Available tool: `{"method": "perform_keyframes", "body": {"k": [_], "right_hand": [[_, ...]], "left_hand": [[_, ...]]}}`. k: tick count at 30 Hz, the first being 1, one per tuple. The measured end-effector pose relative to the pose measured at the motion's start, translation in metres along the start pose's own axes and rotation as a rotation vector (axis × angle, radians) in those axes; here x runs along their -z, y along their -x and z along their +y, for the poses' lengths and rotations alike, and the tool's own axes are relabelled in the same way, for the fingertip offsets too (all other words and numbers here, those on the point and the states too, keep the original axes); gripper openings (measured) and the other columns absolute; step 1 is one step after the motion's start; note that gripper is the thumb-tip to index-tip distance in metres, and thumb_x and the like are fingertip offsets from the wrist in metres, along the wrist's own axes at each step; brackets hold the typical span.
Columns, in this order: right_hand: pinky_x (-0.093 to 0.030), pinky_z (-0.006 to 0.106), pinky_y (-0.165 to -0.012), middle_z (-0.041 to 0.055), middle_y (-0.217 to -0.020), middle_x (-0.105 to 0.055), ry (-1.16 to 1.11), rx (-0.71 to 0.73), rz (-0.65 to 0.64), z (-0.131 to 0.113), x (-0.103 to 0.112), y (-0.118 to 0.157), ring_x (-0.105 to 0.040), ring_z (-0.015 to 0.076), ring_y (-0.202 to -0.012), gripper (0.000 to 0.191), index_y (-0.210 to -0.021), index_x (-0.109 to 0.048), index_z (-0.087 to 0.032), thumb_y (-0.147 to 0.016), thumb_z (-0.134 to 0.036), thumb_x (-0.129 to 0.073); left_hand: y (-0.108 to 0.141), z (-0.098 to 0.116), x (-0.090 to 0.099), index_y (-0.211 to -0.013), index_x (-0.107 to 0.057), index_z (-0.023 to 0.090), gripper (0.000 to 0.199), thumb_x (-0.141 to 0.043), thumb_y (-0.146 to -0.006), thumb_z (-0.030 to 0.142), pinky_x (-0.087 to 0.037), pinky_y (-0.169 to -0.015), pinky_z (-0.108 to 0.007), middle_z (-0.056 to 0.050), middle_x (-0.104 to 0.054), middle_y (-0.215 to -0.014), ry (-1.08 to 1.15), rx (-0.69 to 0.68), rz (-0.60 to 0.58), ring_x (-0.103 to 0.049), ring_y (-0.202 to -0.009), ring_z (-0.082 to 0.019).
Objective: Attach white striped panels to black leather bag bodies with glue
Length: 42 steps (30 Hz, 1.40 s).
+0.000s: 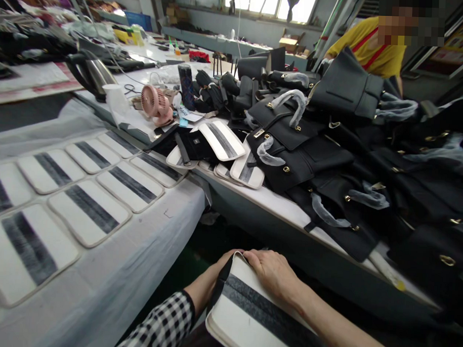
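A white panel with a dark stripe and rounded corners is tilted close to my body, black material showing along its left edge. My right hand grips its far edge, fingers curled over it. My left hand holds the same far corner from the left, its fingers mostly hidden behind the panel. Similar striped panels lie in rows on the covered table to the left. Another striped panel rests on black pieces on the bench ahead.
Black handbags with wrapped handles are heaped on the bench at right. A pink fan, a white cup and a kettle stand farther back. A dark gap separates bench and left table. A person in yellow stands behind the heap.
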State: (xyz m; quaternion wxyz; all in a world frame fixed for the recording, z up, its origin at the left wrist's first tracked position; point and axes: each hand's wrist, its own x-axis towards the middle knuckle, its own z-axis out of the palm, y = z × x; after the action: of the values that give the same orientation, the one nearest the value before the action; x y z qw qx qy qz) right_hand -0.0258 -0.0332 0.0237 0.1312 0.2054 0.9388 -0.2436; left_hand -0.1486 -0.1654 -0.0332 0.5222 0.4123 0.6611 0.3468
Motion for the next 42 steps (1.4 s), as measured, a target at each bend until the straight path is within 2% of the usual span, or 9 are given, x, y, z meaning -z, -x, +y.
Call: {"method": "perform_keyframes", "body": {"k": [4,8,12,15,17,22,27,33,42], "right_hand": [[-0.046,0.032,-0.084,-0.0005,-0.115,-0.070,-0.100,0.002,-0.003,-0.003,0.004,-0.003,-0.065,0.0202,-0.103,0.048,-0.118,-0.064,-0.034,-0.103,-0.043,-0.020],[-0.047,0.036,-0.087,0.0043,-0.121,-0.067,-0.111,0.015,-0.021,-0.004,0.009,-0.001,-0.065,0.0243,-0.105,0.050,-0.126,-0.061,-0.030,-0.101,-0.046,-0.021],[-0.046,0.042,-0.091,0.0055,-0.126,-0.065,-0.184,-0.023,-0.083,0.002,0.014,0.010,-0.063,0.0282,-0.109,0.051,-0.135,-0.053,-0.034,-0.100,-0.052,-0.021],[-0.044,0.047,-0.096,0.0089,-0.131,-0.062,-0.209,-0.082,-0.110,0.012,0.016,0.022,-0.060,0.0318,-0.115,0.054,-0.142,-0.046,-0.033,-0.098,-0.055,-0.023],[-0.044,0.050,-0.096,0.0120,-0.132,-0.060,-0.218,-0.118,-0.118,0.020,0.016,0.033,-0.059,0.0344,-0.116,0.057,-0.143,-0.046,-0.029,-0.097,-0.056,-0.025],[-0.043,0.054,-0.095,0.0124,-0.131,-0.061,-0.246,-0.180,-0.123,0.039,0.016,0.064,-0.059,0.0375,-0.115,0.056,-0.141,-0.049,-0.030,-0.096,-0.056,-0.028],[-0.046,0.054,-0.088,0.0143,-0.120,-0.067,-0.223,-0.234,-0.156,0.069,0.019,0.103,-0.063,0.0387,-0.107,0.057,-0.142,-0.047,-0.032,-0.095,-0.059,-0.028],[-0.045,0.051,-0.093,0.0139,-0.125,-0.064,-0.348,-0.297,-0.233,0.106,0.026,0.151,-0.060,0.0365,-0.113,0.056,-0.144,-0.045,-0.032,-0.095,-0.058,-0.035],[-0.044,0.055,-0.092,0.0146,-0.124,-0.064,-0.347,-0.271,-0.296,0.120,0.032,0.148,-0.061,0.0383,-0.111,0.057,-0.143,-0.047,-0.031,-0.096,-0.059,-0.028]], "left_hand": [[0.003,-0.003,-0.005,-0.109,-0.064,0.016,0.067,-0.014,-0.097,0.060,-0.049,-0.085,-0.037,-0.008,-0.065,-0.080,0.119,0.073,0.063,-0.062,-0.089,-0.023],[-0.014,-0.003,-0.004,-0.097,-0.067,0.017,0.064,-0.024,-0.094,0.064,-0.049,-0.077,-0.036,-0.007,-0.062,-0.070,0.072,0.095,0.030,-0.061,-0.079,-0.023],[-0.046,0.005,0.017,-0.081,-0.070,0.015,0.060,-0.048,-0.082,0.071,-0.046,-0.066,-0.035,-0.005,-0.059,-0.062,-0.016,0.108,-0.011,-0.058,-0.071,-0.023],[-0.061,0.023,0.041,-0.098,-0.071,0.009,0.071,-0.044,-0.082,0.073,-0.044,-0.067,-0.031,-0.007,-0.064,-0.073,-0.048,0.072,-0.038,-0.059,-0.078,-0.023],[-0.063,0.040,0.053,-0.106,-0.071,0.012,0.068,-0.046,-0.082,0.070,-0.043,-0.069,-0.028,-0.007,-0.067,-0.082,-0.066,0.022,-0.119,-0.059,-0.081,-0.020],[-0.061,0.078,0.060,-0.090,-0.078,0.017,0.042,-0.079,-0.063,0.049,-0.042,-0.067,-0.024,-0.003,-0.072,-0.079,-0.219,-0.022,-0.388,-0.059,-0.075,-0.018],[-0.063,0.086,0.060,-0.098,-0.077,0.019,0.045,-0.077,-0.064,0.048,-0.043,-0.067,-0.024,-0.001,-0.074,-0.085,-0.344,0.024,-0.466,-0.060,-0.076,-0.019],[-0.062,0.089,0.064,-0.100,-0.077,0.017,0.042,-0.068,-0.075,0.050,-0.040,-0.062,-0.023,0.000,-0.069,-0.077,-0.314,0.115,-0.654,-0.053,-0.065,-0.015],[-0.078,0.101,0.060,-0.076,-0.073,0.017,0.030,-0.059,-0.084,0.043,-0.026,-0.051,-0.020,0.005,-0.046,-0.061,-0.539,0.020,-0.709,-0.037,-0.058,-0.010]]}}
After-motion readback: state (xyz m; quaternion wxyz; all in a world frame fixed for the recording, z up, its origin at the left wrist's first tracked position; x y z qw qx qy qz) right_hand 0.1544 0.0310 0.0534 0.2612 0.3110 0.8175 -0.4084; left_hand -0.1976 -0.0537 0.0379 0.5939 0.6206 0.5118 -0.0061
